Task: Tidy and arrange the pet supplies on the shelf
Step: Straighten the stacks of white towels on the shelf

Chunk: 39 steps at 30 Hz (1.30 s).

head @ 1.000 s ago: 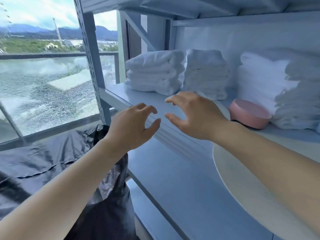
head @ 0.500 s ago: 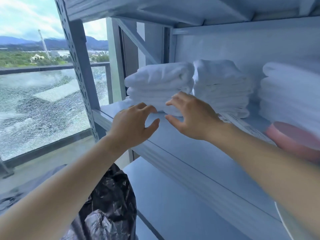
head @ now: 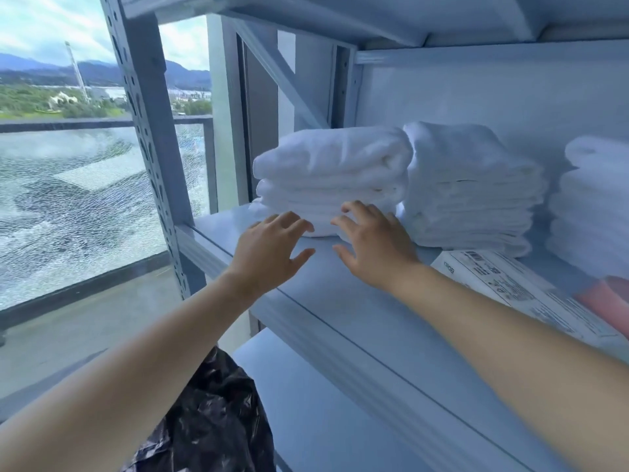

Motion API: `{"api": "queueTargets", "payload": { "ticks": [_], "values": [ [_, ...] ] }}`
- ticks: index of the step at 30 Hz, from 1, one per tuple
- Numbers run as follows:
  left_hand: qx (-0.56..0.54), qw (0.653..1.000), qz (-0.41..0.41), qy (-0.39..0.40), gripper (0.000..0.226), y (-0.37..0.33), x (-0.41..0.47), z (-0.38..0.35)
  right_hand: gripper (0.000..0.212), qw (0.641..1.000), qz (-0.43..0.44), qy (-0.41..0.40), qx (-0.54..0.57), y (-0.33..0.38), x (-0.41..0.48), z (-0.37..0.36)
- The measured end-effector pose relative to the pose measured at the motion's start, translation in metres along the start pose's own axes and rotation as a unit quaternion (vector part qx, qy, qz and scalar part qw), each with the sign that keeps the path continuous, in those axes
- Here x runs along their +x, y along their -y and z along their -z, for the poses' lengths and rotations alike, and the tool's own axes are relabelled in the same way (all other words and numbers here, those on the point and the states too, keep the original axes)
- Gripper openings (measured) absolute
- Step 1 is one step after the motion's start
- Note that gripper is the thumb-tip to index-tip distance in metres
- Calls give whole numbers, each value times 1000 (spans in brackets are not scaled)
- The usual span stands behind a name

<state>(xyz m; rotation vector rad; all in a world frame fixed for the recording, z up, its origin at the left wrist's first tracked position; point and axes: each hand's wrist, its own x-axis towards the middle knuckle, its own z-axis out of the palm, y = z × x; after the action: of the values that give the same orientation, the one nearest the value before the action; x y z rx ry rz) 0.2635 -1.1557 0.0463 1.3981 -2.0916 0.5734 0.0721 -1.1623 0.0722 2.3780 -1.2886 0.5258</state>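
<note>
A stack of folded white towels (head: 332, 175) sits at the left end of the grey shelf (head: 340, 301). A second white stack (head: 473, 185) stands right beside it, and a third (head: 592, 206) is at the right edge. My left hand (head: 269, 253) and my right hand (head: 374, 247) reach side by side over the shelf, fingers spread and relaxed, holding nothing. Both hands are just in front of the left stack's lowest towel; my right fingertips are at or very near its front edge.
A white printed box (head: 510, 287) lies flat on the shelf by my right forearm, with a pink bowl (head: 606, 298) partly cut off at the right. A black plastic bag (head: 211, 420) sits below. The slotted shelf post (head: 149, 137) and a cracked glass railing (head: 68, 212) are left.
The view has moved closer to the shelf and up. Both hands have advanced toward the left towel stack, staying spread and empty.
</note>
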Motion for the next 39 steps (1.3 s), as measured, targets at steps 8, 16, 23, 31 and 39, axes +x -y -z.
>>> {"api": "queueTargets", "payload": {
  "ticks": [8, 16, 23, 31, 39],
  "values": [
    [22, 1000, 8, 17, 39, 15, 20, -33, 24, 994, -10, -94, 53, 1, 20, -33],
    [24, 999, 23, -7, 36, 22, 36, -50, 27, 990, -42, -116, 66, -6, 22, -47],
    [25, 995, 94, -18, 24, 21, 37, -51, 26, 988, -46, -132, 68, -8, 22, -50],
    [31, 995, 91, -32, 18, 21, 39, -51, 27, 983, -67, -156, 65, -8, 21, -53],
    [37, 996, 56, -57, 15, 22, 45, -53, 24, 990, -82, -101, 51, -7, 22, -55]
  ]
}}
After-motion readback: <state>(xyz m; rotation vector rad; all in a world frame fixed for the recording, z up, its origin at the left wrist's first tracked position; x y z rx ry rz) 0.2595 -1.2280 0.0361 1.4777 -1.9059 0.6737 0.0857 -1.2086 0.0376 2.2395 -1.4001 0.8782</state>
